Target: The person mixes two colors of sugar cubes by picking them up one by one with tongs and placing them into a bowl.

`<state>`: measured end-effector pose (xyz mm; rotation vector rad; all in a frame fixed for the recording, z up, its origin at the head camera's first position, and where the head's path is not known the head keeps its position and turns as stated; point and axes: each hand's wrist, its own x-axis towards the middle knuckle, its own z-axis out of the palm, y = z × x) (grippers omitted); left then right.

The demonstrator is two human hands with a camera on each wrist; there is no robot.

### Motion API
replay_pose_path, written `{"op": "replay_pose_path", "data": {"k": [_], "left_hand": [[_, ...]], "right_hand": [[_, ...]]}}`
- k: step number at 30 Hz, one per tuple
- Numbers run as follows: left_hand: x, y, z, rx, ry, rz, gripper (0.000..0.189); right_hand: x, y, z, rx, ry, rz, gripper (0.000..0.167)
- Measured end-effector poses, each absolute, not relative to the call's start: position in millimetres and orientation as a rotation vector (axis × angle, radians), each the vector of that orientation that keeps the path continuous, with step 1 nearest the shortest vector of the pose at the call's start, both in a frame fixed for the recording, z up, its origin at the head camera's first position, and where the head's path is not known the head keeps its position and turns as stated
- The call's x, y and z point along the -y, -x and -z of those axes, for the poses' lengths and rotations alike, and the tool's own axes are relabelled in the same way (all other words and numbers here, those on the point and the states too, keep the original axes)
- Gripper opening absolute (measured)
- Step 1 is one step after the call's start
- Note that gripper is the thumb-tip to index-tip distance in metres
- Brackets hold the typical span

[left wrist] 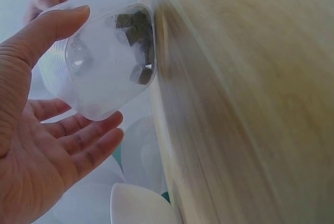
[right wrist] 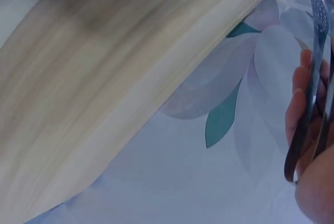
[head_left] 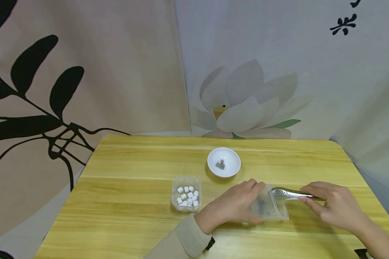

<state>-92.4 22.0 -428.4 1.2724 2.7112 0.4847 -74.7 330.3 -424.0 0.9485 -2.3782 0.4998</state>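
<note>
My left hand [head_left: 235,205] grips a clear plastic container [head_left: 268,207], which lies tipped on its side with its mouth to the right. In the left wrist view, several dark grey-brown cubes [left wrist: 136,33] sit inside along its lower side, and the thumb and fingers curve round the container. My right hand [head_left: 335,205] holds metal tongs [head_left: 286,194] with a perforated head, which reaches into the container's mouth. In the right wrist view the tongs [right wrist: 319,25] lie along the curled fingers; whether their tips hold a cube is hidden.
A white bowl [head_left: 224,172] with a few grey-brown cubes [head_left: 220,165] stands behind the left hand. Left of that hand is another clear container [head_left: 174,194] with several white cubes [head_left: 190,195]. The wooden table [head_left: 123,201] backs onto a patterned cloth [head_left: 142,72].
</note>
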Motion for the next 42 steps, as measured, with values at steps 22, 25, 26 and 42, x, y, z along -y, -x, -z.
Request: {"op": "replay_pose_path", "data": {"k": [22, 25, 26, 42], "left_hand": [[-21.5, 93.3, 427.9, -2.701, -1.284, -0.487, 0.097], [-21.5, 93.5, 428.0, -2.702, -1.294, -0.497, 0.097], [-21.5, 93.6, 428.0, -2.703, -1.297, -0.5, 0.097], [-21.8, 95.3, 429.5, -2.703, -1.304, -0.471, 0.098]], "right_hand": [[-324.4, 102.1, 397.4, 2.28, -0.871, -0.604, 0.058], [-313.0, 114.0, 395.2, 2.275, -0.872, -0.58, 0.058], [-308.3, 118.3, 394.2, 2.274, -0.873, -0.566, 0.059], [-243.1, 166.5, 399.0, 2.425, -0.933, -0.511, 0.025]]}}
